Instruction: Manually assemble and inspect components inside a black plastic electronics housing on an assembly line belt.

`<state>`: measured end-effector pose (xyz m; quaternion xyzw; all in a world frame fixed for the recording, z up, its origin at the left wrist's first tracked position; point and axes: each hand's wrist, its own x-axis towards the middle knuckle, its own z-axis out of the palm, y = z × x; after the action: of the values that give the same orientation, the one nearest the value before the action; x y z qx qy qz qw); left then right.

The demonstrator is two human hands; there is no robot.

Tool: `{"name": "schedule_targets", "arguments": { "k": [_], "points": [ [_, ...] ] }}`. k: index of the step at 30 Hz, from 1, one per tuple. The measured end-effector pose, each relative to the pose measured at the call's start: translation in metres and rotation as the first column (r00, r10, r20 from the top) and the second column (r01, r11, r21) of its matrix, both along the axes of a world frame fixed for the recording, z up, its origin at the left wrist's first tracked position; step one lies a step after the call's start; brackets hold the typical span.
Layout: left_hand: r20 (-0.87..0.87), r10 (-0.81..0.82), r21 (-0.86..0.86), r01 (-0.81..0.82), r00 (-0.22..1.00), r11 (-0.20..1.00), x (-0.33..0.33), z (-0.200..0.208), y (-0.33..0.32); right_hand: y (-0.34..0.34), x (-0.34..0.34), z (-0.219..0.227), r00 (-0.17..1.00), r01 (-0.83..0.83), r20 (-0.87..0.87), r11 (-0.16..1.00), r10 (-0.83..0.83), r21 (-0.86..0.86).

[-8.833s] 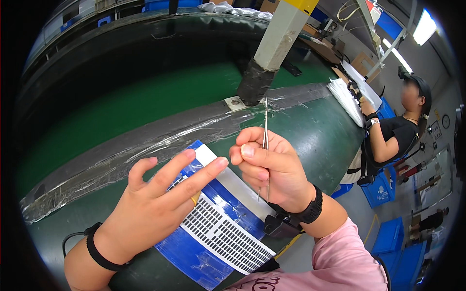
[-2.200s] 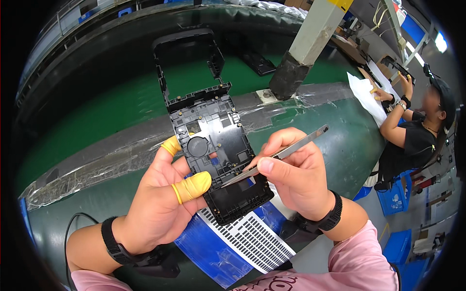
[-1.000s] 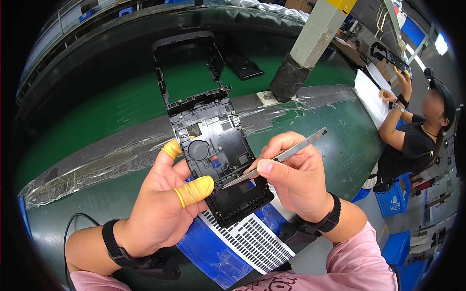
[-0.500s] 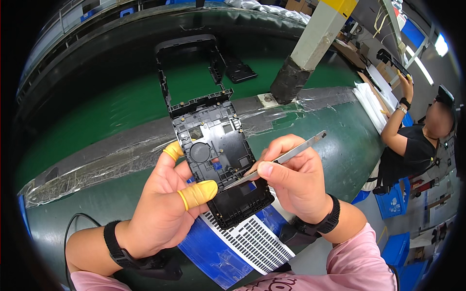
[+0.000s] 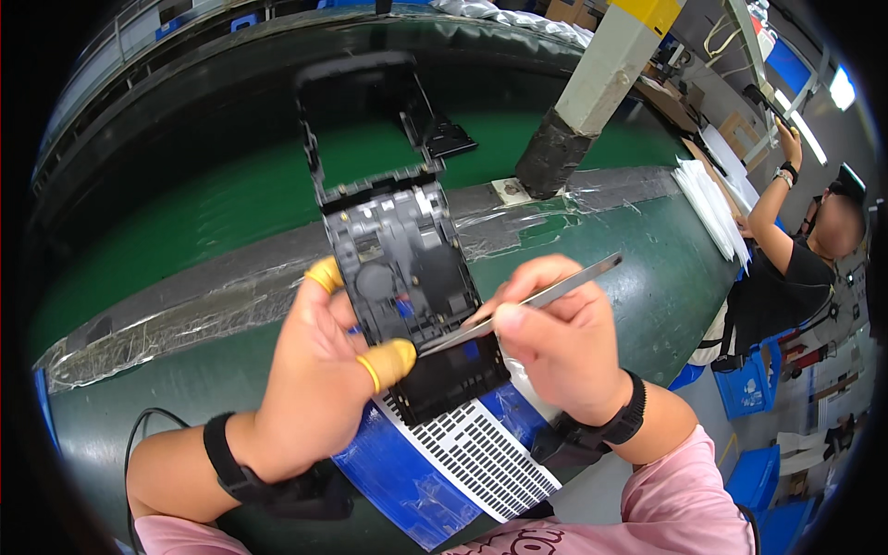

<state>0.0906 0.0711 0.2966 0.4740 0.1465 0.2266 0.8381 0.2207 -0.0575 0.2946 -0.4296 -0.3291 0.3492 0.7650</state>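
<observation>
A black plastic housing (image 5: 421, 282), long and with an open frame at its far end, is held up over the bench. My left hand (image 5: 319, 370), with yellow finger cots on thumb and a finger, grips it by its left edge. In my right hand (image 5: 564, 342) is a pair of metal tweezers (image 5: 564, 285), pinched between thumb and fingers. Their thin tips point left, over the near part of the housing close to my left thumb; whether they hold anything is too blurred to tell. Below the housing lies a white sheet (image 5: 499, 460) bearing rows of small black pieces.
The sheet rests on a blue surface (image 5: 402, 481). Beyond a taped ledge (image 5: 185, 319) runs a green belt (image 5: 213, 199) with another black part (image 5: 451, 141) on it. A post (image 5: 592, 83) stands at the far right. A co-worker (image 5: 777, 277) at right holds up a dark object.
The housing has shifted slightly up and left and is blurred by motion, my left hand moving with it. My right hand stays nearly in place. The co-worker's arm and object have moved.
</observation>
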Motion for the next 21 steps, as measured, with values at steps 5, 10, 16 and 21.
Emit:
{"name": "schedule_targets", "arguments": {
  "k": [5,10,16,21],
  "points": [
    [-0.038,0.199,0.15,-0.192,0.979,0.97,0.008,-0.005,0.054,-0.002,0.006,0.003,0.994,0.108,-0.032,0.994,-0.108,-0.009],
    [0.134,0.237,0.08,-0.248,0.962,0.965,0.008,0.009,0.066,0.019,0.004,-0.022,0.992,-0.096,0.051,0.949,0.117,-0.299],
    [0.239,0.192,-0.034,-0.189,0.952,0.981,0.004,0.017,0.071,0.029,0.003,-0.031,0.983,-0.173,-0.005,0.93,0.182,-0.325],
    [0.252,0.239,-0.089,-0.223,0.938,0.971,0.0,0.017,0.077,0.032,0.0,-0.03,0.98,-0.171,0.032,0.918,0.195,-0.359]
  ]
}}
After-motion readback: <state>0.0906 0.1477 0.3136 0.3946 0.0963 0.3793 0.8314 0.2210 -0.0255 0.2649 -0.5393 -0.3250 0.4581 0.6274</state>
